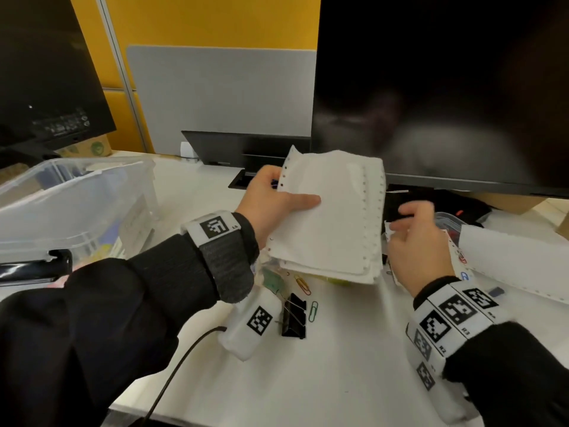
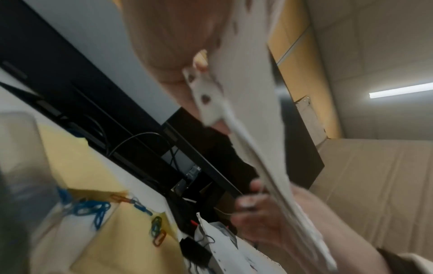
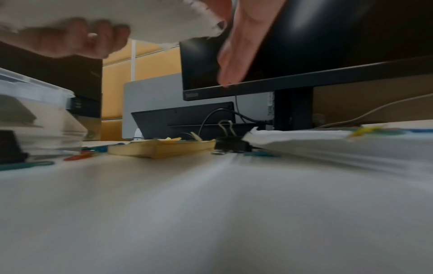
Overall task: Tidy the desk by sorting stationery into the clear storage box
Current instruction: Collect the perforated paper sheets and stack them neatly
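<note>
My left hand point(image 1: 286, 201) grips a stack of white perforated paper point(image 1: 332, 217) above the desk, thumb on top and fingers underneath. The left wrist view shows the same paper stack point(image 2: 253, 111) edge-on. My right hand point(image 1: 409, 217) hovers just off the stack's right edge with loosely bent fingers point(image 3: 232, 55), holding nothing. The clear storage box point(image 1: 77, 204) stands at the left with items inside. On the desk under the stack lie a black binder clip point(image 1: 294, 315), coloured paper clips point(image 1: 303, 283) and a yellow sticky-note pad point(image 3: 161, 146).
A large monitor point(image 1: 431, 87) stands close behind the hands, a second monitor point(image 1: 46, 72) at the far left. More perforated sheets point(image 1: 508, 257) and a small clear container point(image 1: 449, 220) lie at the right. A black cable point(image 1: 184, 359) runs off the front edge.
</note>
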Demonstrator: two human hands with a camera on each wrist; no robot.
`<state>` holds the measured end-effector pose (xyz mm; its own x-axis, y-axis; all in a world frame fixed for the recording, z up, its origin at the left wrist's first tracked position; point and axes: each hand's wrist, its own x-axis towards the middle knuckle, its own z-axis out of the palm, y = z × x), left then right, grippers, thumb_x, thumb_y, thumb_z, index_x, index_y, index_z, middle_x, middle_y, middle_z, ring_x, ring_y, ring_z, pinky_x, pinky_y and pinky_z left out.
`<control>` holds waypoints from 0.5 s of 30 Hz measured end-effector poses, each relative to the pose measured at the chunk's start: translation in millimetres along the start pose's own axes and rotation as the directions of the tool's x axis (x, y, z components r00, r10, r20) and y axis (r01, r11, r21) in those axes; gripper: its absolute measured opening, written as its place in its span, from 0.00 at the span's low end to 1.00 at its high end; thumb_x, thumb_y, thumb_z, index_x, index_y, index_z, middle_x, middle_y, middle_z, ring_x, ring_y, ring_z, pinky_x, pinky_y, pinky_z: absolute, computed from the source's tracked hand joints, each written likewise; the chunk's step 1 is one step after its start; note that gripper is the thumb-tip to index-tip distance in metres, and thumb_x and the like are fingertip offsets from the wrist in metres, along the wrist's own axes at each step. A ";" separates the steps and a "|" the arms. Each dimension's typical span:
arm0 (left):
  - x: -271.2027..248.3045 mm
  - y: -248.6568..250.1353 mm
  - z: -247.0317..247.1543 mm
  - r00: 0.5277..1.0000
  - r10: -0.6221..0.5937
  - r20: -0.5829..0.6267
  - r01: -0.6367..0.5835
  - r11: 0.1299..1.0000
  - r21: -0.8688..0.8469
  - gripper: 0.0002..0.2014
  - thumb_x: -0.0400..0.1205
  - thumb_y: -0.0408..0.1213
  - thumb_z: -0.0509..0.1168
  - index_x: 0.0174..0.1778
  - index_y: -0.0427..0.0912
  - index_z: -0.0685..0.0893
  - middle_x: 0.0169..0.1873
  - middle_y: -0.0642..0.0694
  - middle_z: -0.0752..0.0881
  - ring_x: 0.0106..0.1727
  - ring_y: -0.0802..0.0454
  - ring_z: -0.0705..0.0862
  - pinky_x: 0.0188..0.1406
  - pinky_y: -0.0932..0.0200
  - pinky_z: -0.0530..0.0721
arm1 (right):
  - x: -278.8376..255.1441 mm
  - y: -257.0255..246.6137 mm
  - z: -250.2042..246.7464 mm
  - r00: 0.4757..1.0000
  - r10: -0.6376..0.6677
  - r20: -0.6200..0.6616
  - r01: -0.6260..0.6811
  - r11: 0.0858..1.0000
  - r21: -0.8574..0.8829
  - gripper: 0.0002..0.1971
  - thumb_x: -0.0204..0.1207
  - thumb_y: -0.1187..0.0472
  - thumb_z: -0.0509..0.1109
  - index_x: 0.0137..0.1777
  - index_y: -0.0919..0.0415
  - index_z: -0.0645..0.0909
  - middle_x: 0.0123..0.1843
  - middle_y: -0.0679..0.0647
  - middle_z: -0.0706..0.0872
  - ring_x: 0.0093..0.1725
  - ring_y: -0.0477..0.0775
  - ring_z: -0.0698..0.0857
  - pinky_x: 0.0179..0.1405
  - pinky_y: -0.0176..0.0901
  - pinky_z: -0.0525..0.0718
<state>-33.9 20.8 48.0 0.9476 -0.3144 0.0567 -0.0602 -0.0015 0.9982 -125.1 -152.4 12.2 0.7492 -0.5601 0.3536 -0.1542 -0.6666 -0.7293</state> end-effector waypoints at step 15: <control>5.2 12.7 -14.3 0.978 0.208 0.024 -0.208 0.953 0.222 0.10 0.79 0.28 0.66 0.50 0.47 0.88 0.49 0.52 0.86 0.54 0.53 0.83 0.57 0.66 0.82 | -3.7 6.0 -5.5 0.929 0.231 0.289 0.006 0.772 -0.635 0.19 0.74 0.64 0.65 0.65 0.60 0.73 0.62 0.59 0.80 0.63 0.59 0.79 0.61 0.49 0.78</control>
<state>-25.2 32.7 61.3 0.9067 -0.3304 0.2621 -0.3237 -0.1469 0.9347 -132.3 -157.0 9.8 0.8466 -0.5322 -0.0096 -0.5242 -0.8304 -0.1891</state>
